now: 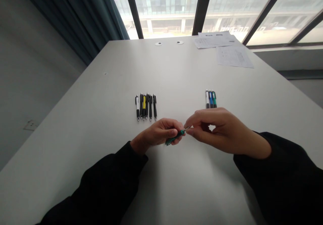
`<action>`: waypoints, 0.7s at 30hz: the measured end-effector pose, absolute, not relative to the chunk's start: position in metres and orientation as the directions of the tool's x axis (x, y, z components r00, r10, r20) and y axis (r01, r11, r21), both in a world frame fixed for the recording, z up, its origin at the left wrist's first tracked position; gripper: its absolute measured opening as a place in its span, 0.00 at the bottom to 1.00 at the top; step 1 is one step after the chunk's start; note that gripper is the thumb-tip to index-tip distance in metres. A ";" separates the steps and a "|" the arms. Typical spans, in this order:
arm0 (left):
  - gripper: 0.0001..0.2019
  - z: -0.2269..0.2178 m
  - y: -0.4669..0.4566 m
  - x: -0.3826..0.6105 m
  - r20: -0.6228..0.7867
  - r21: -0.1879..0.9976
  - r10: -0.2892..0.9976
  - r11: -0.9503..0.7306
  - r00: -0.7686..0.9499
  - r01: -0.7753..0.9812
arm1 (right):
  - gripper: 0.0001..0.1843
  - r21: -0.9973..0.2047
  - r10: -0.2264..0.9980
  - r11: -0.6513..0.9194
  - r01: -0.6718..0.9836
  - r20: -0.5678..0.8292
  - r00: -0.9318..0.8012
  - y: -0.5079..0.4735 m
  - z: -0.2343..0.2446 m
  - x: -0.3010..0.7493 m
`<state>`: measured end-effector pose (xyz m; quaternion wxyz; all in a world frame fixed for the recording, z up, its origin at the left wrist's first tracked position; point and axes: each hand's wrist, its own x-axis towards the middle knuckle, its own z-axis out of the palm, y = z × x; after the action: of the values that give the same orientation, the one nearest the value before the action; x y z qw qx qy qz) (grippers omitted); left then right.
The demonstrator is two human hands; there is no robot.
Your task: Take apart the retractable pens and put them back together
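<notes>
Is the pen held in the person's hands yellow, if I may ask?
No, the pen held between the left hand and the right hand is green.

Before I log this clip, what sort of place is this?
Probably an office or meeting room: a long white table with printed papers on it, and a large dark-framed window beside a dark teal curtain.

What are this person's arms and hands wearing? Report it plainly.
Both arms are covered to the wrists in loose black long sleeves, the left sleeve and the right sleeve, with no markings visible. The left hand and the right hand are bare, with no gloves, rings or watch showing.
</notes>
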<state>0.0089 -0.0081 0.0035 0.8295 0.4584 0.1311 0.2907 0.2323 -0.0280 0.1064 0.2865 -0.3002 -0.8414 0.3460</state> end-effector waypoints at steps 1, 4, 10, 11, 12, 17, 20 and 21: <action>0.15 0.004 -0.008 0.009 0.054 0.836 0.603 0.408 0.796 -0.366 | 0.05 -0.743 0.693 0.595 0.305 0.282 -0.663 -0.028 0.106 0.232; 0.14 0.003 -0.008 0.010 0.061 0.833 0.609 0.405 0.791 -0.376 | 0.05 -0.735 0.678 0.604 0.307 0.272 -0.683 -0.027 0.104 0.231; 0.14 0.000 -0.009 0.008 0.060 0.827 0.621 0.408 0.782 -0.388 | 0.17 -0.660 0.732 0.525 0.538 0.028 -0.680 -0.021 0.105 0.238; 0.14 0.000 -0.009 0.008 0.062 0.824 0.623 0.409 0.780 -0.392 | 0.18 -0.619 0.745 0.504 0.603 -0.041 -0.665 -0.019 0.103 0.240; 0.14 0.000 -0.009 0.008 0.064 0.821 0.624 0.410 0.778 -0.396 | 0.19 -0.574 0.751 0.486 0.659 -0.110 -0.651 -0.017 0.098 0.241; 0.13 0.002 -0.011 0.011 0.060 0.809 0.638 0.420 0.768 -0.412 | 0.11 -0.437 0.703 0.472 0.766 -0.337 -0.626 -0.010 0.067 0.238; 0.13 0.004 -0.012 0.011 0.043 0.804 0.640 0.434 0.767 -0.407 | 0.03 -0.422 0.696 0.494 0.760 -0.332 -0.637 -0.008 0.059 0.235; 0.13 0.004 -0.012 0.011 0.034 0.801 0.639 0.442 0.768 -0.404 | 0.06 -0.419 0.692 0.503 0.755 -0.328 -0.643 -0.007 0.060 0.234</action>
<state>0.0110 -0.0122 0.0043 0.8378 0.4268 0.1380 0.3111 0.2345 -0.0071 0.0600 -0.0584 -0.4184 -0.8650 0.2707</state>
